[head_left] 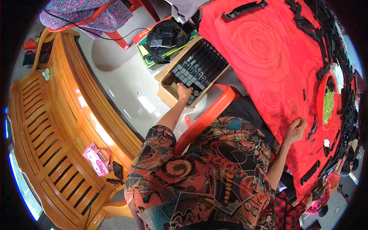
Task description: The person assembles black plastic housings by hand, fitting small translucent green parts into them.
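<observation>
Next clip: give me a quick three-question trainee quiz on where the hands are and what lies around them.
1. True or false: the left hand reaches into the cardboard box of black plastic parts on the floor.
2. Where does the right hand rest? A) on the wooden bench B) on the red rose-patterned tablecloth C) inside the box
3. Fill in: the round red tray on the table holds small ____ pieces.

Key: 1 true; 2 B; 3 green.
</observation>
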The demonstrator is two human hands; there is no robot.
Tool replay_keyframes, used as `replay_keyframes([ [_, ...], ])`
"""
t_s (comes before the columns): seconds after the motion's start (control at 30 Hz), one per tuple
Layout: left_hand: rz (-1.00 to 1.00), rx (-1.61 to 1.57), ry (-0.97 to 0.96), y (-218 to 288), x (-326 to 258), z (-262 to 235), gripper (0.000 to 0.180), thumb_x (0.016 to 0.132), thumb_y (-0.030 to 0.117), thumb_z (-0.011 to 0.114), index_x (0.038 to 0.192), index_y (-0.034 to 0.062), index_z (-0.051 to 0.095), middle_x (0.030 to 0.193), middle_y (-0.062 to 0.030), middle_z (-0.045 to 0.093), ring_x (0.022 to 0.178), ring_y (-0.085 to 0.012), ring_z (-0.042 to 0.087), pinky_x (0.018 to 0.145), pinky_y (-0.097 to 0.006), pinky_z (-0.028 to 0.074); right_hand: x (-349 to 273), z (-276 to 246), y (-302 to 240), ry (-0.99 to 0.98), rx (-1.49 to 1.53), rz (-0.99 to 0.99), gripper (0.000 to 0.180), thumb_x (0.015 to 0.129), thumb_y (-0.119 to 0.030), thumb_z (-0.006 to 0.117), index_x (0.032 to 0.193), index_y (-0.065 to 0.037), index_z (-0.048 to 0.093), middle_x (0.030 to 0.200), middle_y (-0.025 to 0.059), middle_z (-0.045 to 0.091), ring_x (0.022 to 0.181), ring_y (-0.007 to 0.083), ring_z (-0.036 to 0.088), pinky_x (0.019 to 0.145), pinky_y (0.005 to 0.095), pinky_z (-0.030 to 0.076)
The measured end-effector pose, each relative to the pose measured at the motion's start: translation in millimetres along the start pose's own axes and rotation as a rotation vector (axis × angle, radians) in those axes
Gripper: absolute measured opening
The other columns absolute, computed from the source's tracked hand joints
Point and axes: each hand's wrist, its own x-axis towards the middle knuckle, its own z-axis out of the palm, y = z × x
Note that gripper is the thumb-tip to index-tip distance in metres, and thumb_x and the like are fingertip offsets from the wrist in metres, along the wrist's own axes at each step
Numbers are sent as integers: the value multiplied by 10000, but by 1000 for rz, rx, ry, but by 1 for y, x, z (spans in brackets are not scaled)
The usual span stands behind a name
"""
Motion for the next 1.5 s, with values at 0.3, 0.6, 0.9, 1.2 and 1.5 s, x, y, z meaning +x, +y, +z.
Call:
replay_keyframes([
  [0.3, 8, 214, -84, 5, -28, -2, 510, 631, 251, 701, 951, -38, 429, 857, -246, 588, 867, -367, 578, 746, -394, 455, -1, -2, -3, -19, -3, 25, 139, 834, -174, 512, 934, -89, 556, 779, 122, 630, 646, 277, 618, 524, 352, 466],
  [0.6, 183, 232, -132, 0, -24, -5, 421, 646, 225, 685, 906, -52, 504, 786, -228, 605, 783, -323, 612, 691, -380, 476, 0, -3, -5, -31, -9, 18, 135, 838, -179, 506, 932, -92, 546, 788, 117, 627, 665, 274, 616, 542, 352, 470],
  [0.9, 242, 328, -217, 10, -26, -3, 515, 623, 257, 725, 967, -37, 480, 813, -215, 592, 808, -330, 593, 707, -389, 469, 0, -3, -5, -20, -15, 7, 126, 836, -168, 507, 924, -90, 548, 780, 107, 622, 647, 267, 612, 529, 352, 465],
  [1.2, 327, 507, -267, 25, -26, -11, 473, 719, 315, 643, 1005, 2, 433, 998, -232, 524, 937, -365, 530, 789, -420, 445, 0, -2, -3, -20, -17, -6, 131, 830, -159, 506, 929, -84, 548, 767, 114, 614, 635, 268, 605, 526, 350, 458],
  [1.5, 311, 705, -42, 32, -35, -4, 431, 785, 376, 571, 977, 20, 421, 829, -208, 559, 701, -357, 595, 604, -427, 487, 0, -1, -1, -29, -2, 32, 141, 829, -159, 503, 933, -76, 549, 794, 118, 626, 673, 273, 617, 551, 351, 470],
])
